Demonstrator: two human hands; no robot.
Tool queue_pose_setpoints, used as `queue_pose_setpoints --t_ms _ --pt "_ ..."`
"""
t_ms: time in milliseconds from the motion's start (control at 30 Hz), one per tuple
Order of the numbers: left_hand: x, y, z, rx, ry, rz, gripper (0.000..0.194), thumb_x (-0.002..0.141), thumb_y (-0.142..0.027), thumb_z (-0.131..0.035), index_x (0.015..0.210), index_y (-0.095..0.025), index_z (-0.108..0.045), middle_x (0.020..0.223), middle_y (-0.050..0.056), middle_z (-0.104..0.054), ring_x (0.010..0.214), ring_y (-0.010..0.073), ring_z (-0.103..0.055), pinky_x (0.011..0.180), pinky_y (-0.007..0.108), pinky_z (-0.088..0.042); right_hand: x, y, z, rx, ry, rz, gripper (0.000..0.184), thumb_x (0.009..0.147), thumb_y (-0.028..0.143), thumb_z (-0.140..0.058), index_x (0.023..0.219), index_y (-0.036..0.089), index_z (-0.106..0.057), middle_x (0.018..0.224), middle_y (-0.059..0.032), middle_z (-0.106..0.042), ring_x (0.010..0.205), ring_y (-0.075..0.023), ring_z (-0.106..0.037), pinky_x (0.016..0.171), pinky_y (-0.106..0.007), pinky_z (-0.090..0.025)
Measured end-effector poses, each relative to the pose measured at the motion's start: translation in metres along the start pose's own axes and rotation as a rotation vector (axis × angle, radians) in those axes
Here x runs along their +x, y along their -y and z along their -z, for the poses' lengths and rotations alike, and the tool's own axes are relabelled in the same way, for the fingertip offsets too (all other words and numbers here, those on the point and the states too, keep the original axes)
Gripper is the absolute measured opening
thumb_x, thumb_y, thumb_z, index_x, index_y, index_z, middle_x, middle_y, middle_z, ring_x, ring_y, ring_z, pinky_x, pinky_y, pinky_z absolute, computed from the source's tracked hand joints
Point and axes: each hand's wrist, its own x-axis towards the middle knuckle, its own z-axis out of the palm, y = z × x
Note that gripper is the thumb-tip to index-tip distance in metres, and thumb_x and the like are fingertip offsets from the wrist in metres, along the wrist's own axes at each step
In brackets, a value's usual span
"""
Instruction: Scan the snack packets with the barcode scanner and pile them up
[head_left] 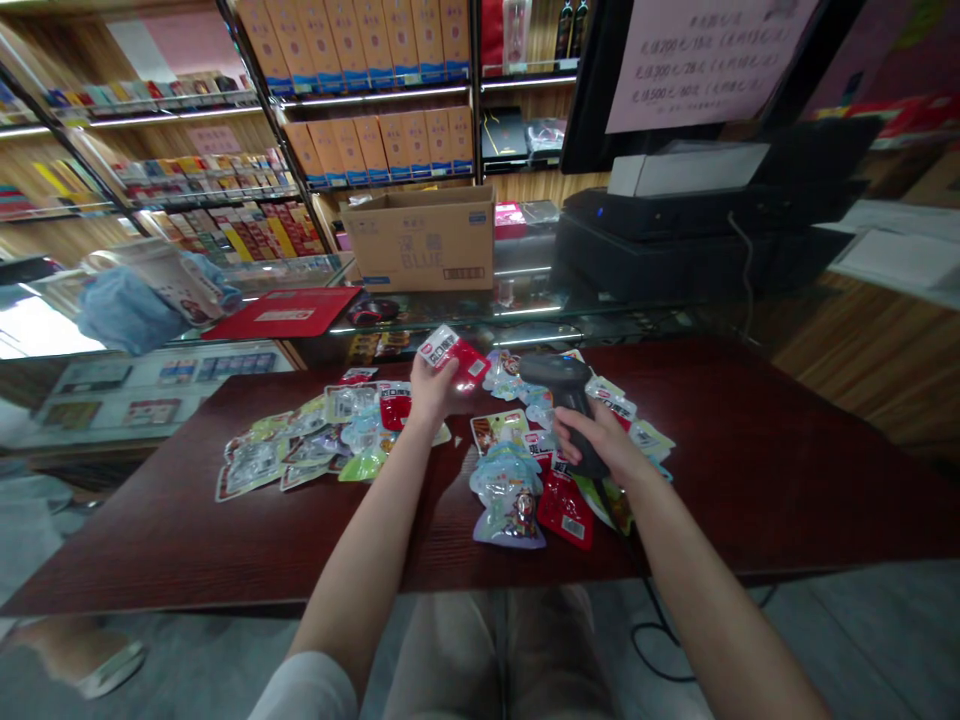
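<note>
My left hand [433,388] is closed on a red and white snack packet [466,362], lifted above the table with its barcode side showing. In my right hand [600,440] is a black barcode scanner [559,385], gripped by its handle, its head turned toward the packet. Below and around the scanner lie more packets: a red one [566,508] and a pale blue and purple pouch [508,500]. Left of my left hand spreads a pile of clear, green and red packets [307,440]. My right fingers partly hide the scanner's handle.
The dark wooden table [750,450] meets a glass counter with an open cardboard box [420,245], a red mat [285,312] and a blue cloth bag [139,300]. A monitor [592,90] stands over a black cash drawer [645,255]. The scanner's cable [652,600] hangs off the front edge.
</note>
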Motion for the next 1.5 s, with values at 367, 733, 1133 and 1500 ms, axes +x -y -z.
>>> queue_pose_setpoints --t_ms 367,733,1133,1500 --pt "-0.002 -0.004 -0.002 0.11 0.059 -0.128 0.046 0.068 -0.03 -0.075 0.108 -0.017 -0.058 0.102 0.007 -0.072 0.095 0.0194 -0.068 0.088 0.033 -0.053 0.0 -0.004 -0.004 -0.025 0.019 -0.015 0.034 0.077 0.041 -0.069 0.093 0.021 -0.048 0.057 0.0089 -0.048 0.036 -0.0059 -0.041 0.037 -0.02 -0.033" --pt "-0.001 -0.001 -0.012 0.072 0.09 -0.136 0.039 0.067 -0.024 -0.072 0.103 -0.014 -0.062 0.096 0.007 -0.072 0.089 0.018 -0.068 0.083 0.03 -0.053 0.001 -0.008 -0.002 -0.024 0.073 -0.032 0.03 0.077 0.041 -0.07 0.086 0.02 -0.05 0.056 0.0079 -0.048 0.037 -0.0056 -0.041 0.037 -0.021 -0.033" --pt "0.006 -0.019 0.009 0.309 0.103 -0.111 0.058 0.07 -0.02 -0.07 0.124 -0.017 -0.049 0.104 0.008 -0.071 0.093 0.0209 -0.07 0.088 0.036 -0.054 0.002 -0.007 -0.003 0.023 0.044 -0.027 0.032 0.077 0.04 -0.07 0.089 0.022 -0.046 0.057 0.0084 -0.05 0.036 -0.0063 -0.041 0.036 -0.02 -0.033" --pt "0.0 -0.048 0.075 0.903 0.028 0.021 0.06 0.074 -0.019 -0.067 0.13 -0.015 -0.047 0.109 0.011 -0.071 0.097 0.0227 -0.069 0.087 0.037 -0.053 0.003 -0.005 -0.001 0.065 0.038 -0.014 0.033 0.075 0.041 -0.071 0.078 0.021 -0.045 0.055 0.0081 -0.049 0.036 -0.0056 -0.04 0.037 -0.021 -0.034"
